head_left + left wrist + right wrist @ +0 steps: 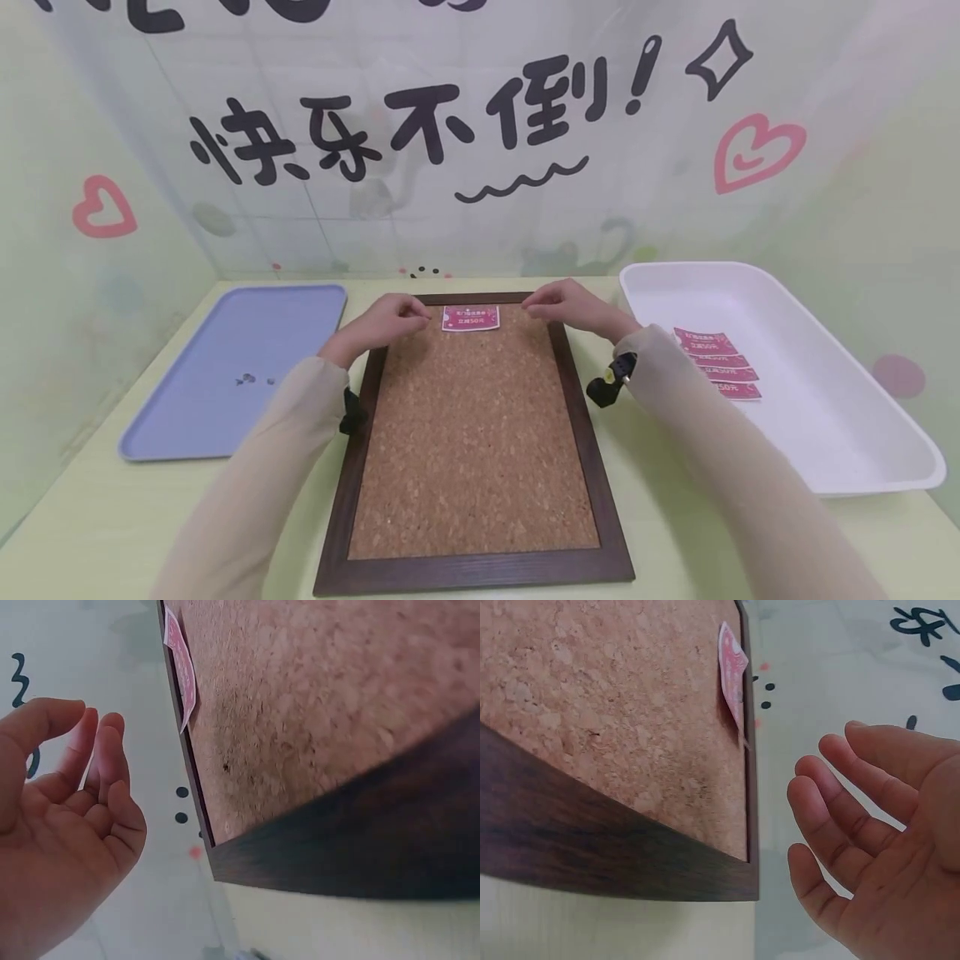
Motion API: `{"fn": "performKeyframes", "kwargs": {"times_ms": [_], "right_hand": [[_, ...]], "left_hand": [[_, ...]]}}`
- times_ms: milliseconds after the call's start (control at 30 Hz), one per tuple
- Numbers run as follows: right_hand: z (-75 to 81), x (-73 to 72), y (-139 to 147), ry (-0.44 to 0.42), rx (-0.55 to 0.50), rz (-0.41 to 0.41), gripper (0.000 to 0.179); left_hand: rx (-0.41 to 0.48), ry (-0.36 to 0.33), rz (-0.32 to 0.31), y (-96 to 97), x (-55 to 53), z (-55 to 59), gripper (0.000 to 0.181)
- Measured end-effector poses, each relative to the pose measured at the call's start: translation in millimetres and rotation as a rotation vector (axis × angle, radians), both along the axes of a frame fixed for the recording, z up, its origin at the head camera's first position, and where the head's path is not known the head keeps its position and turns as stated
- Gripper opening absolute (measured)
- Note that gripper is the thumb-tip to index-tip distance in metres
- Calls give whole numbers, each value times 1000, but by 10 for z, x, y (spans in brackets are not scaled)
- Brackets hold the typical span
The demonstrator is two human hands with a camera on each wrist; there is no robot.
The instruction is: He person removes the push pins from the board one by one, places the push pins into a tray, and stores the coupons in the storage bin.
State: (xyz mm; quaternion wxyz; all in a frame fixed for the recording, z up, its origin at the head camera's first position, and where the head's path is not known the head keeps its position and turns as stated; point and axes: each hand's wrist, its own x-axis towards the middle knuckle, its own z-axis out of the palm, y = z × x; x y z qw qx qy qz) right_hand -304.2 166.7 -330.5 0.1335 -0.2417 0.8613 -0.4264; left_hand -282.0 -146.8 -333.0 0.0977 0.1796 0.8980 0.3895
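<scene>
A pink coupon with white print point(470, 318) lies at the top middle of a cork board point(480, 433) framed in dark wood. In both wrist views the coupon's edge curls off the cork. Left of the coupon, apart from it, my left hand point(390, 319) hovers over the board's upper left corner; its fingers are loosely bent, thumb and index tips close together, nothing visible between them. My right hand point(573, 307) is to the coupon's right, over the upper right corner. In the right wrist view its fingers point(844, 817) are relaxed and slightly spread, holding nothing.
To the left is a blue-grey tray point(187, 400) with several tiny dark pieces point(251, 380), too small to identify. A white deep tray point(817, 433) on the right holds several overlapping pink coupons point(720, 367). Behind the table hangs a printed white sheet point(420, 225).
</scene>
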Motion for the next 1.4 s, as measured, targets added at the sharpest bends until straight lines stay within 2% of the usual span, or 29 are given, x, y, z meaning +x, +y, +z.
{"fn": "performKeyframes", "kwargs": {"times_ms": [333, 500, 833, 967, 1133, 1400], "right_hand": [[-182, -184, -149, -29, 60, -93, 30], [-218, -239, -265, -38, 63, -123, 29], [-277, -322, -449, -91, 81, -256, 29], [-295, -345, -490, -68, 73, -265, 28], [-354, -350, -554, -49, 71, -322, 28], [-441, -355, -589, -50, 97, -349, 28]], "left_hand": [[23, -86, 90, 249, -247, -127, 27], [30, -112, 129, 393, -323, -135, 28], [-28, -83, 161, 627, -436, -138, 25], [-31, -108, 193, 652, -502, -195, 24], [-39, -134, 221, 666, -602, -298, 25], [-31, -140, 251, 705, -592, -340, 25]]}}
